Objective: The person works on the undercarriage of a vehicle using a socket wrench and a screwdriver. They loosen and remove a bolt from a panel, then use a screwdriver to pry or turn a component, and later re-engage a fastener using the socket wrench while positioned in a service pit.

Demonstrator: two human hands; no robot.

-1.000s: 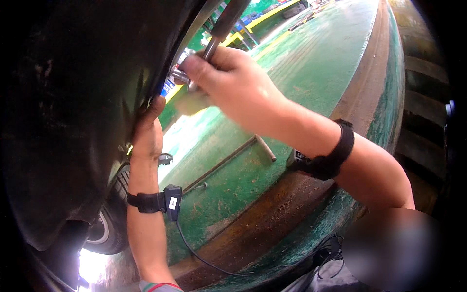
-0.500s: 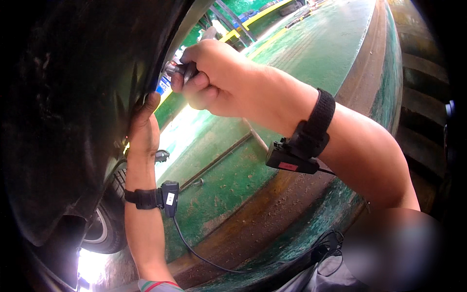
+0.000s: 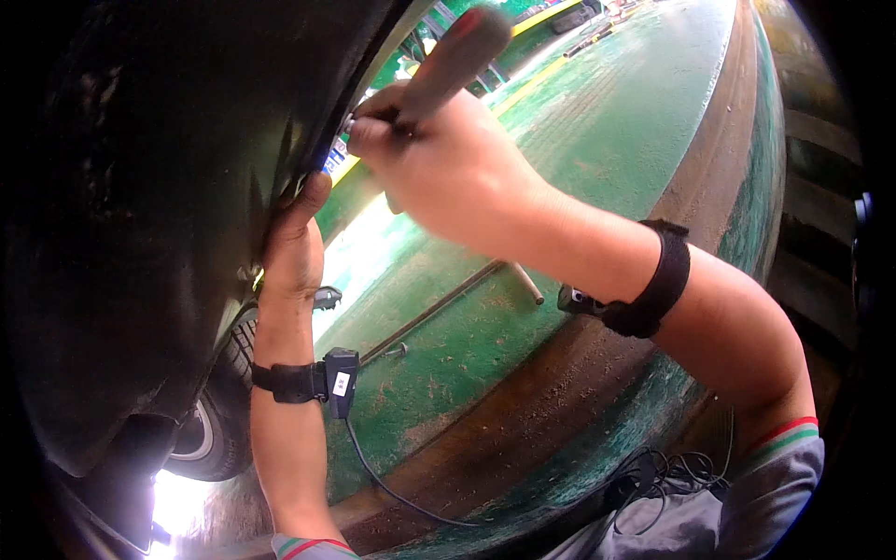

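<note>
A large dark vehicle panel [image 3: 159,233] fills the left side. My left hand [image 3: 295,247] is raised against its edge, thumb stretched upward along it; the other fingers are hidden in shadow behind the panel. Beyond the thumb, my right hand [image 3: 439,154] is closed round a ratchet wrench [image 3: 459,63]. Its thick dark handle, with a reddish end, sticks up and to the right, slightly blurred. The wrench's front end points at the panel edge, where a small bit of metal shows; whether it sits on a fastener is hidden.
A tyre with a pale rim [image 3: 201,448] stands at lower left. On the green floor [image 3: 439,355] lie a long metal bar [image 3: 434,313] and a small bolt-like piece [image 3: 399,351]. Black cables [image 3: 667,471] run from wrist straps to my lap. Dark steps [image 3: 812,196] descend at right.
My right hand has turned over, swinging the ratchet's handle up toward me and to the right. My left hand stays at the panel; the whole view has shifted slightly.
</note>
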